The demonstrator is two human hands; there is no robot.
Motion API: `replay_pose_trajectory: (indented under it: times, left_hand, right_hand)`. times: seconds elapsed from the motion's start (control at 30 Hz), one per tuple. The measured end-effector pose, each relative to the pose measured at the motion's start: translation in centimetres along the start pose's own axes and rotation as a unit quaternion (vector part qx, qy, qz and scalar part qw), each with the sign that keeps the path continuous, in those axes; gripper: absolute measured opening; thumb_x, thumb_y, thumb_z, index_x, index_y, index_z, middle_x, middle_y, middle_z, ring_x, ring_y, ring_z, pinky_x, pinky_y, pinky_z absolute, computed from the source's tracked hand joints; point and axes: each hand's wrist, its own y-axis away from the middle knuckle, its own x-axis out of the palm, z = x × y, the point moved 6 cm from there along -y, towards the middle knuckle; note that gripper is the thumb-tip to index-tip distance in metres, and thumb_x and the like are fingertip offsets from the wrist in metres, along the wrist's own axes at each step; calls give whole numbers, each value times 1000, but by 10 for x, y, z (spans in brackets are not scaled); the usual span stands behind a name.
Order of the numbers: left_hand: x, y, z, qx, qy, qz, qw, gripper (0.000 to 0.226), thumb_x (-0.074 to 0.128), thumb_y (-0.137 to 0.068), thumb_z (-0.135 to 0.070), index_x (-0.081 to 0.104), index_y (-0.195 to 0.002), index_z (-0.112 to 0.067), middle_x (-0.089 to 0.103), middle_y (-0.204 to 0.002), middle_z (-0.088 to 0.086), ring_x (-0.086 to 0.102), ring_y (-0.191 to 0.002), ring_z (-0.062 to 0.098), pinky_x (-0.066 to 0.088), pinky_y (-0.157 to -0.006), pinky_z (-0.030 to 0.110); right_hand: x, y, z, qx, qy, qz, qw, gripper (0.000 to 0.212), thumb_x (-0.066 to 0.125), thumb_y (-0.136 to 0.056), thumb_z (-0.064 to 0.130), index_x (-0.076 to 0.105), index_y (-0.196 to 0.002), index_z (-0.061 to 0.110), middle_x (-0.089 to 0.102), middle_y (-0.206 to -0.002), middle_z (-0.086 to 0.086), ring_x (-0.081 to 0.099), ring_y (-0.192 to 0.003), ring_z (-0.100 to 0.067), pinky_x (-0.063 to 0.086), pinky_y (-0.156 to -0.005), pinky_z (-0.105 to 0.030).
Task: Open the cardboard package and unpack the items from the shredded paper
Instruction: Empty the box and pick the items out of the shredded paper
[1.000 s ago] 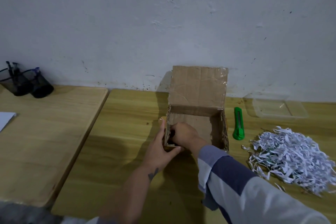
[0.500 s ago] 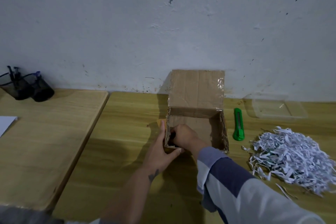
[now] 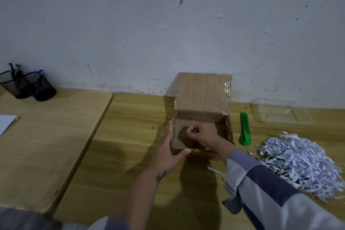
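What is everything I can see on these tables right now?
cardboard box: one, brown, open, lid up against the wall
shredded paper: one pile, white, right of the box
utility knife: one, green, beside the box
plastic tray: one, clear, far right by the wall
pen holders: two, black mesh, far left
paper sheet: one, white, left edge
left hand: holds the box's near left corner
right hand: inside the box, fingers curled, perhaps pinching something small
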Motion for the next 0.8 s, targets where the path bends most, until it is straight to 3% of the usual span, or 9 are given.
replay_pose_trajectory:
  times: [0.1,0.2,0.3,0.43,0.57,0.67,0.8]
  left_hand:
    - [0,3,-10,11,-51,1,999,102,71,-79,-49,-13,-135,-68,17,-159,-10,25,-144,21,33,-111,49]
    - [-4,6,-20,11,-132,-12,991,101,68,-79,-55,-14,-137,-65,-8,-161,-9,11,-147,27,27,-111,56]
    - [-9,8,-33,29,-223,-42,974,96,59,-80,-65,-8,-147,-51,-23,-157,-14,-4,-148,23,14,-115,52]
    - [-4,-3,-69,123,-286,-108,944,72,53,-87,-58,22,-148,-37,-5,-158,-10,-2,-147,20,9,-117,44]
    - [38,-25,-112,230,-304,-66,922,47,58,-88,-40,49,-133,-29,25,-152,-4,19,-142,18,25,-116,44]
    - [85,-30,-139,284,-292,-6,913,36,59,-86,-29,59,-122,-26,44,-138,-3,33,-134,17,35,-107,41]
    - [151,-26,-157,297,-264,102,912,30,59,-89,-20,61,-119,-22,50,-131,-5,44,-127,15,38,-104,30]
  right_hand:
    - [-17,11,-1,-36,37,-63,997,5,61,-87,13,66,-87,11,64,-79,0,58,-76,-8,49,-75,-25]
    - [-34,24,-3,-41,30,-122,991,5,63,-85,13,68,-83,11,65,-73,-1,58,-70,-9,50,-73,-25]
    - [-59,38,-12,-22,11,-174,984,7,64,-84,11,66,-78,15,63,-69,-2,55,-65,-10,47,-68,-26]
    - [-101,63,-43,13,21,-228,973,12,64,-85,13,62,-73,15,53,-57,1,46,-54,-8,39,-54,-21]
    - [-146,98,-82,56,43,-266,961,10,65,-85,16,62,-76,15,46,-51,6,41,-47,-5,29,-42,-11]
    - [-176,129,-110,86,78,-297,948,11,68,-83,21,62,-74,18,50,-53,7,46,-52,-6,34,-49,-17]
    - [-208,164,-142,117,86,-323,935,11,70,-82,26,68,-76,17,63,-66,-3,59,-66,-18,39,-61,-24]
